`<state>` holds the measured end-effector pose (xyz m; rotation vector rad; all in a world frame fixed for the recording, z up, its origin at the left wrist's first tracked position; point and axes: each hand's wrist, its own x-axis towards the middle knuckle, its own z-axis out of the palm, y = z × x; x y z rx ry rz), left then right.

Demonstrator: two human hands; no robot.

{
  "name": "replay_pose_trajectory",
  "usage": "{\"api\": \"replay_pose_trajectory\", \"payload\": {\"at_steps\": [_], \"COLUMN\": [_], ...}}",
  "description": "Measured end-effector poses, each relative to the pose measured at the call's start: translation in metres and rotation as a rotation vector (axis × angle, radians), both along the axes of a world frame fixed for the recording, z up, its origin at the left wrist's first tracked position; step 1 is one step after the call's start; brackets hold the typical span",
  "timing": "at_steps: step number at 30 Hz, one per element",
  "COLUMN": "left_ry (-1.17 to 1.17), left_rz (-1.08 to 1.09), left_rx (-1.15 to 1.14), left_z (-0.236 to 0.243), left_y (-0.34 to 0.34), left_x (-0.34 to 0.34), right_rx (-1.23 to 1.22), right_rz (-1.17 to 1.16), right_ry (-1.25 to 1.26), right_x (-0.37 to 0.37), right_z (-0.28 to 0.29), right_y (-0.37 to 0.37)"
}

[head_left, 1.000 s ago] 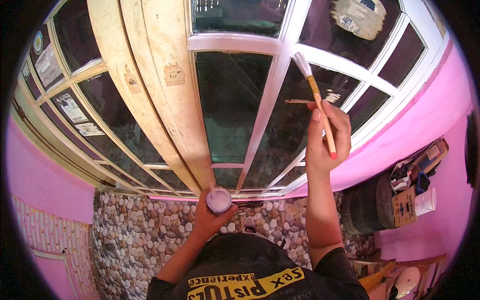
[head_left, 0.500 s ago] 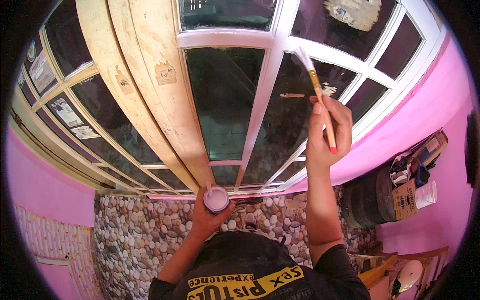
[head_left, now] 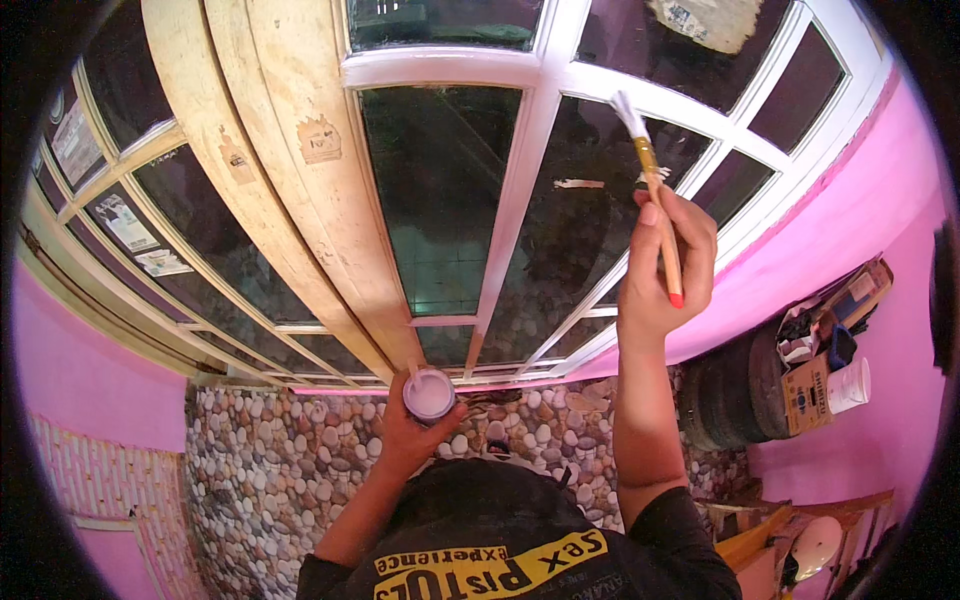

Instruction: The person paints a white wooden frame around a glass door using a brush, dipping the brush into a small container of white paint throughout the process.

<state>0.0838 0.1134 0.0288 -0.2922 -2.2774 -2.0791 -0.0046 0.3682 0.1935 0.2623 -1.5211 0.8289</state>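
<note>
Here, pinching a paintbrush (head_left: 645,152) in the right hand (head_left: 645,290) and holding a small cup (head_left: 429,418) in the left hand (head_left: 405,440).

Pressing bent fingers (head_left: 698,243) and thumb of the right hand together on the wooden handle (head_left: 674,275), with bristles (head_left: 629,113) up at a rail (head_left: 680,108) of the white window frame (head_left: 445,70); cannot tell if touching it. Having the left hand curled around the side of the cup, low in front of the dark shirt (head_left: 480,505), with pale paint (head_left: 430,392) inside.

The paintbrush (head_left: 645,153) (right grip (head_left: 650,275) too) moved rightward along the crossbar (head_left: 675,110).
</note>
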Motion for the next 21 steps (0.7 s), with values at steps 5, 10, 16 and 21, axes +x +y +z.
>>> {"api": "replay_pose_trajectory", "payload": {"at_steps": [5, 10, 16, 21], "left_ry": [-0.032, -0.047, -0.006, -0.028], "left_rz": [-0.013, -0.033, 0.008, -0.004], "left_rx": [0.068, 0.051, -0.007, 0.044], "left_z": [-0.003, -0.002, -0.001, -0.005], "left_y": [0.002, 0.003, 0.003, 0.005], "left_x": [-0.001, -0.003, -0.003, -0.004], "right_rx": [0.095, 0.165, 0.003, 0.049], "right_rz": [0.045, 0.035, -0.065, -0.011], "right_ry": [0.039, 0.057, 0.037, 0.052], "right_x": [0.003, -0.003, 0.002, 0.007], "right_z": [-0.001, 0.005, -0.001, -0.005], "right_y": [-0.001, -0.006, 0.015, 0.012]}}
